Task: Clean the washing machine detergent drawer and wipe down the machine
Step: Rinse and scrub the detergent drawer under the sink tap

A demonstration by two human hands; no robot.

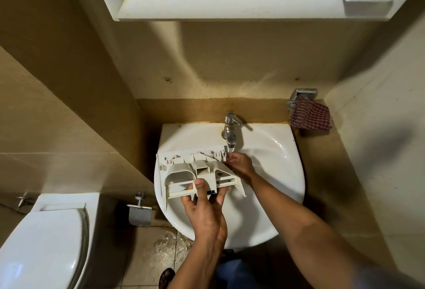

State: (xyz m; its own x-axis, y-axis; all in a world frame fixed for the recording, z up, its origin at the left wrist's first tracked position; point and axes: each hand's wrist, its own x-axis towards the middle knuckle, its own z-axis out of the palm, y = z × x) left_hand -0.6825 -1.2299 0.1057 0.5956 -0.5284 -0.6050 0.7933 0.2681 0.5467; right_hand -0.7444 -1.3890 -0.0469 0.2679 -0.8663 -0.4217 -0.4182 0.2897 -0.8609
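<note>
On my feed the detergent drawer (200, 173) is over the left half of the sink (276, 173), held clear of the basin and tilted, with its open compartments facing the camera and its long front panel toward the sink's back edge. The left hand (204, 210) has it by the near end: the thumb is pressed on top of a divider, and the other fingers are spread underneath and curled up round the near rim, a firm grip. A bit of blue shows just beside those fingers.

The right hand (240, 163) reaches across the basin to the drawer's far right corner. Its fingers are bent and bunched narrow on that corner, directly under the tap (230, 128) at the middle of the sink's back edge. A thin stream of water (230, 149) runs from the spout onto the fingertips and the plastic there.

Off the sink's back right corner a red checked cloth (310, 116) hangs from a metal wall fitting. A white cabinet (230, 8) hangs on the wall above. Left of the sink stands a toilet (46, 231) with its lid down, and between the two is a metal paper holder (140, 213). Below the sink's near edge the floor tiles (167, 245) look wet.
</note>
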